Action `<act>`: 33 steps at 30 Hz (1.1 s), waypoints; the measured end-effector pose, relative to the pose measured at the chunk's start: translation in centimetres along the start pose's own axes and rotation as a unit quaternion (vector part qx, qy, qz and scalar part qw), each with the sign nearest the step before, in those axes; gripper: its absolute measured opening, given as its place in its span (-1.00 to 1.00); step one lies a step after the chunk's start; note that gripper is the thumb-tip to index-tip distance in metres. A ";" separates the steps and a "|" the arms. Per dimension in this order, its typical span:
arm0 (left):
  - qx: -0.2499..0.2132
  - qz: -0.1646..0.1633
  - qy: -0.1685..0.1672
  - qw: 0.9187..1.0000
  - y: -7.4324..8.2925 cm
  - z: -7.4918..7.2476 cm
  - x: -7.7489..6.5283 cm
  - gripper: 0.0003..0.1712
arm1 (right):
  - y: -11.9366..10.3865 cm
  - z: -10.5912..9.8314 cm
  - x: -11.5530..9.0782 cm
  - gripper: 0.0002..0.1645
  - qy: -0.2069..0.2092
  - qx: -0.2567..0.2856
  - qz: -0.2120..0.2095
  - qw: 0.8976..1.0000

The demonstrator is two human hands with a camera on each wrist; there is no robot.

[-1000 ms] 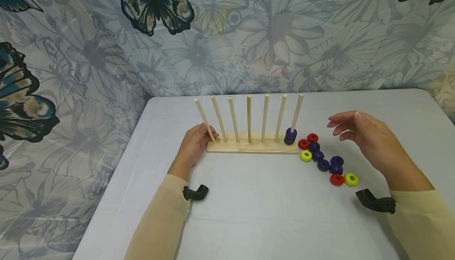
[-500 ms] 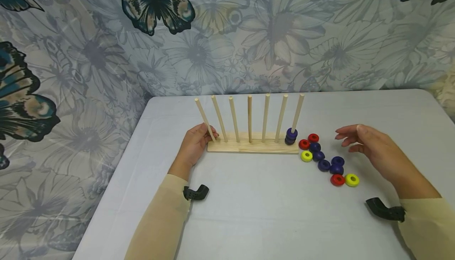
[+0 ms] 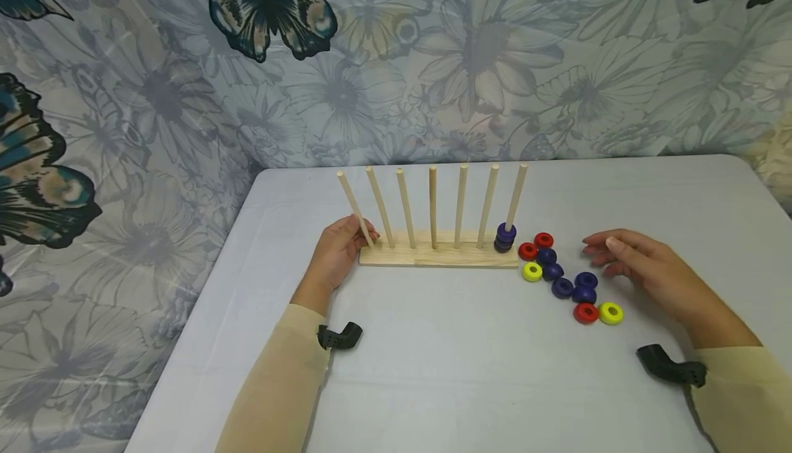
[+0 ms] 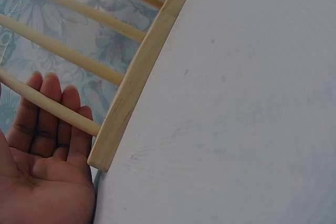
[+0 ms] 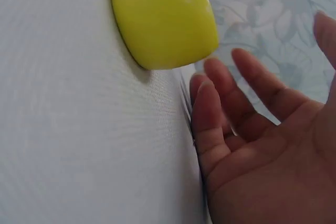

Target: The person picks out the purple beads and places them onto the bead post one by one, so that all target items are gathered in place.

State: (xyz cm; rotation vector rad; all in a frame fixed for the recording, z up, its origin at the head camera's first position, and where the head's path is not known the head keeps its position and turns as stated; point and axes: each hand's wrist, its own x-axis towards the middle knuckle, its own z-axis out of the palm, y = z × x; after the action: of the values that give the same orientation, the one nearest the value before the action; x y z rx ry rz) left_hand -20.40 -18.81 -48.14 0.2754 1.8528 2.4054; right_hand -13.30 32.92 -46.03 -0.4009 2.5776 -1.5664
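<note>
Wooden peg rack (image 3: pixel 433 255) steadied at one end, loose rings waiting at the other.

The left hand (image 3: pixel 337 252) rests flat against the rack's 9 o'clock end, fingers straight behind the leftmost peg (image 3: pixel 354 207), likely to keep the base from sliding. Purple rings (image 3: pixel 504 236) are stacked on the rightmost peg (image 3: pixel 515 197). Red, purple and yellow rings lie scattered on the white table (image 3: pixel 470 363) at the rack's 4 o'clock. The right hand (image 3: pixel 643 271) hovers at 3 o'clock of them, fingers relaxed and holding nothing, close to a purple ring (image 3: pixel 585 280) and a yellow ring (image 3: pixel 610 313).
</note>
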 end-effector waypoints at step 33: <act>-0.007 0.005 -0.010 1.000 0.0 0.0 0.0 -0.48 | 1.3 -0.2 -0.1 -0.45 -0.052 -0.080 -0.032 0.995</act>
State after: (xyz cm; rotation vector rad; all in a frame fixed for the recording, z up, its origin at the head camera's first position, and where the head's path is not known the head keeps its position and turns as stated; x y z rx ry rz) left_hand -20.38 -18.79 -48.17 0.3072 1.8297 2.4131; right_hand -13.44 33.69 -47.08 -0.5690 2.6418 -1.3226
